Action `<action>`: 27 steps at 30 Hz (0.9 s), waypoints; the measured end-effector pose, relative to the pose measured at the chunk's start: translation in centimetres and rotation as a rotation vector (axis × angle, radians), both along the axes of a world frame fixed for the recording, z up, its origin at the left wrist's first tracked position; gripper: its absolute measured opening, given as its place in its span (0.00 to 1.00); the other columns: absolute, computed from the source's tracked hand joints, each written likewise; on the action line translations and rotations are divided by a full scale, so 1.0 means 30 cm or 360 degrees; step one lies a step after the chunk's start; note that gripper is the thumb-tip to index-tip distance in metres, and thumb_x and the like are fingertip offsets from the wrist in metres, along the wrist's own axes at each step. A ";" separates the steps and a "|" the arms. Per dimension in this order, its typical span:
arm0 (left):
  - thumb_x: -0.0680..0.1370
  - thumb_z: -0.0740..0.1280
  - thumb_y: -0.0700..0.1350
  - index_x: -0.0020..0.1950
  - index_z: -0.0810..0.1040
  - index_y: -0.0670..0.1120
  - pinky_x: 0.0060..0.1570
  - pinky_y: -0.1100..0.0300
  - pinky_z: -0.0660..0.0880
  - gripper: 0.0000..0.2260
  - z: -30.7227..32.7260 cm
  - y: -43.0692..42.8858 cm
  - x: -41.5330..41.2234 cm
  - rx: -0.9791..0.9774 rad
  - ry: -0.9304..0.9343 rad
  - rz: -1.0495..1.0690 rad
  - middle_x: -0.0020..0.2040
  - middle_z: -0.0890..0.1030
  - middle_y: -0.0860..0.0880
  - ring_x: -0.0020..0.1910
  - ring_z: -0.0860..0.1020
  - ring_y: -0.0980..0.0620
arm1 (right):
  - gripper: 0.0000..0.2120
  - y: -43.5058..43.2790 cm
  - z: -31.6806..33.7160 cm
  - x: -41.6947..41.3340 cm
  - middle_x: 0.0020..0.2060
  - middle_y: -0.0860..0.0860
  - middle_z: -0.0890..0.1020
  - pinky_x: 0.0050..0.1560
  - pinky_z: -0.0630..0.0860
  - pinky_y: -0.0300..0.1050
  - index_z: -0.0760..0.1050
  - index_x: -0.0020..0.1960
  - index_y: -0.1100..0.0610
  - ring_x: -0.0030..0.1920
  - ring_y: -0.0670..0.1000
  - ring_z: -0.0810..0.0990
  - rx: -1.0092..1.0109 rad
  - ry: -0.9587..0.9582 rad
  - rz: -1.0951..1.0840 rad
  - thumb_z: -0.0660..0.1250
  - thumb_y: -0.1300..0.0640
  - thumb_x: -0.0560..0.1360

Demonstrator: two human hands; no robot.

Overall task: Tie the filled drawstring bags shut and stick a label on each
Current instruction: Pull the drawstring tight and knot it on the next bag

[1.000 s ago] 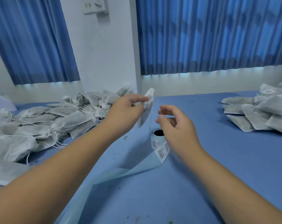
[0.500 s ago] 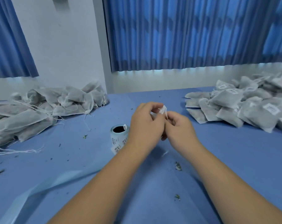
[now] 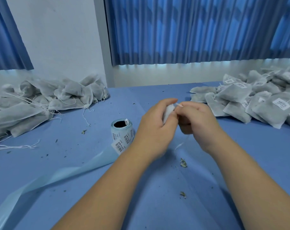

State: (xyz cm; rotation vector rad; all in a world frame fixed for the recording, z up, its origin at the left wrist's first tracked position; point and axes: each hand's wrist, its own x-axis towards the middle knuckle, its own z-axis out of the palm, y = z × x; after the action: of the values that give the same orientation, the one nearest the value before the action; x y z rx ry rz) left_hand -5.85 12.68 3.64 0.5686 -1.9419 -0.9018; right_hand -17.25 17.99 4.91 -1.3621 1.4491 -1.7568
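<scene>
My left hand (image 3: 155,127) grips a small white drawstring bag (image 3: 167,112) above the middle of the blue table; only a bit of the bag shows between my hands. My right hand (image 3: 199,120) pinches the bag's white drawstring (image 3: 182,144) right against the left hand; a loose end of the string trails down toward the table. A roll of barcode labels (image 3: 121,131) stands just left of my left hand, with its pale blue backing strip (image 3: 61,177) running toward the near left.
A heap of unlabelled bags (image 3: 41,103) with loose strings lies at the far left. A heap of labelled bags (image 3: 260,100) lies at the far right. Bits of dried leaf (image 3: 183,163) are scattered on the blue table (image 3: 157,205). Blue curtains hang behind.
Both hands came together from apart over the bag and lowered toward the table centre. My view has swung right, bringing the labelled heap into sight. The string now hangs below my hands.
</scene>
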 end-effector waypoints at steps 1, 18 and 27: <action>0.79 0.61 0.53 0.61 0.77 0.56 0.50 0.73 0.70 0.13 0.003 0.011 0.002 0.0011 0.0021 -0.0041 0.53 0.81 0.58 0.51 0.76 0.64 | 0.13 0.007 0.002 -0.005 0.22 0.46 0.62 0.24 0.56 0.36 0.66 0.24 0.52 0.23 0.46 0.58 -0.0012 -0.0015 0.0014 0.61 0.57 0.67; 0.72 0.62 0.34 0.35 0.77 0.48 0.30 0.71 0.66 0.11 0.059 0.046 0.037 -0.0055 -0.0027 0.0075 0.28 0.75 0.58 0.29 0.71 0.61 | 0.10 0.028 0.000 -0.018 0.20 0.51 0.62 0.26 0.53 0.34 0.70 0.24 0.58 0.20 0.45 0.53 -0.0135 -0.0469 0.0402 0.56 0.61 0.63; 0.69 0.64 0.50 0.27 0.77 0.51 0.34 0.60 0.68 0.11 0.079 0.034 0.062 0.0527 -0.0012 -0.0244 0.26 0.74 0.53 0.28 0.70 0.55 | 0.12 0.037 0.002 -0.022 0.22 0.49 0.59 0.27 0.54 0.37 0.78 0.30 0.55 0.23 0.47 0.55 -0.0160 -0.0251 0.0237 0.63 0.59 0.70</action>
State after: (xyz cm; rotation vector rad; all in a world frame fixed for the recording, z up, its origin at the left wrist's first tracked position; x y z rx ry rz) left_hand -3.97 13.69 6.02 0.6177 -1.8737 -1.3348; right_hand -17.90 19.10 4.96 -1.3124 1.1600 -1.8165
